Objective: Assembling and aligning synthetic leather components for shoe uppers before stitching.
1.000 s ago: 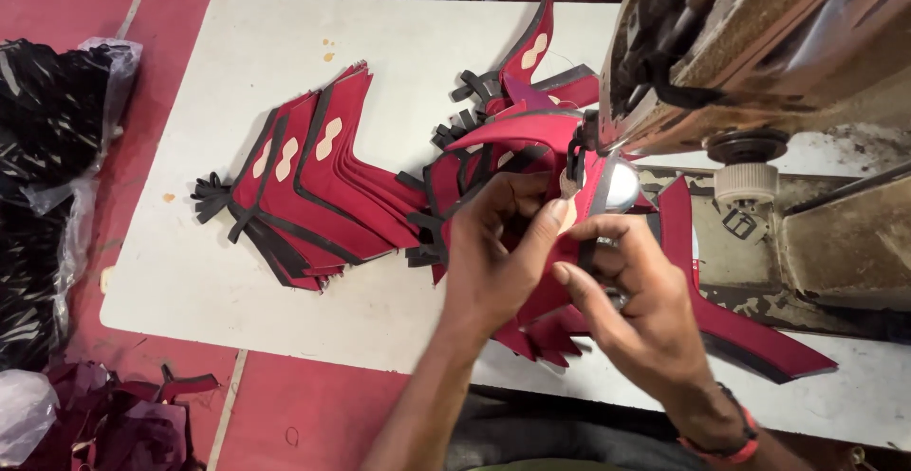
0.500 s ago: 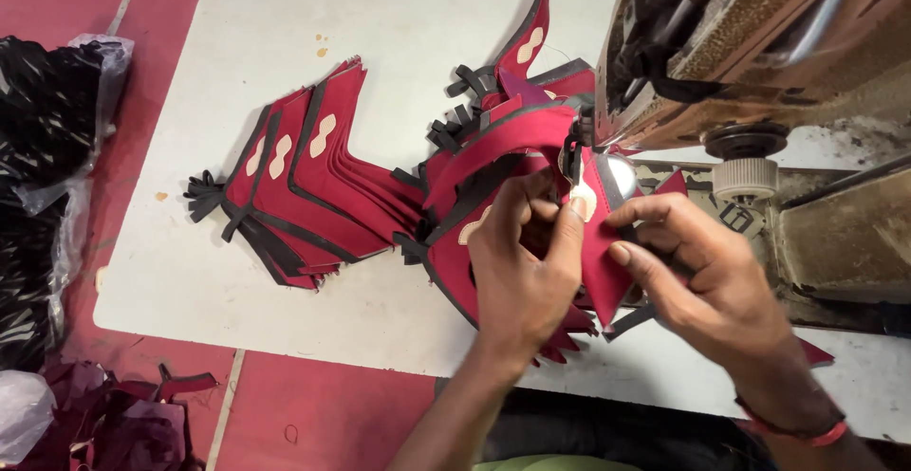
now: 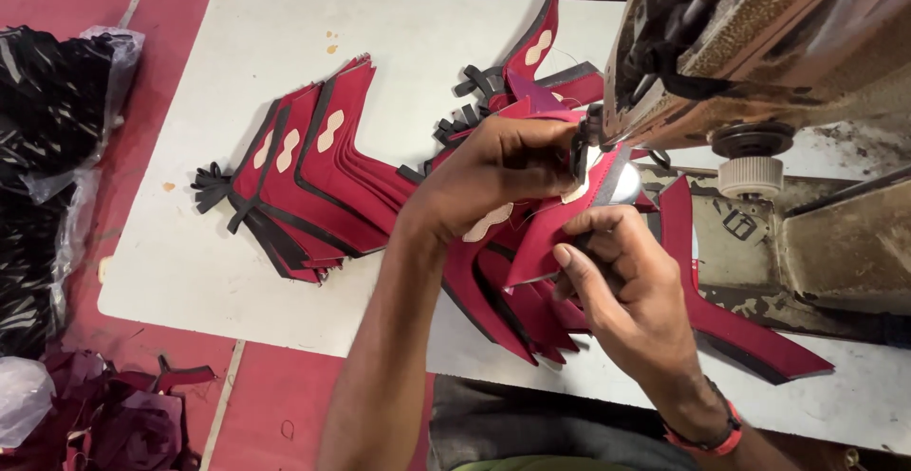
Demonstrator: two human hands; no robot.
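Left hand [image 3: 493, 172]: centre of the frame, fingers curled and pinched on the upper edge of a red cut piece [image 3: 546, 234], pressing it toward the needle area of the sewing machine. Right hand [image 3: 622, 286]: just below and right of the left one, fingers closed on the lower edge of the same piece; a red wristband [image 3: 707, 438] sits on the wrist at the lower right. The two hands lie close together, the piece stretched between them, with a pale oval patch showing on it just under the left fingers.

Items, largest first:

White table [image 3: 237, 272]: fills most of the frame, bare at its lower left corner.

Sewing machine [image 3: 759, 44]: upper right, worn brown body, its head overhanging the held piece; a white ribbed wheel [image 3: 742, 177] sits below the head.

Black plastic bags [image 3: 47, 148]: left edge of the frame, on the red floor.

Fanned stack of red pieces [image 3: 304, 182]: left of centre on the table, black-edged, each with a pale hourglass patch; black tabs stick out at its left end. It lies well apart from the hands.

Loose red pieces [image 3: 512, 310]: heaped under and below the hands.

Long red strip [image 3: 731, 324]: right of the right hand, running toward the lower right.

Dark maroon scraps [image 3: 114, 424]: lower left corner, on the floor.
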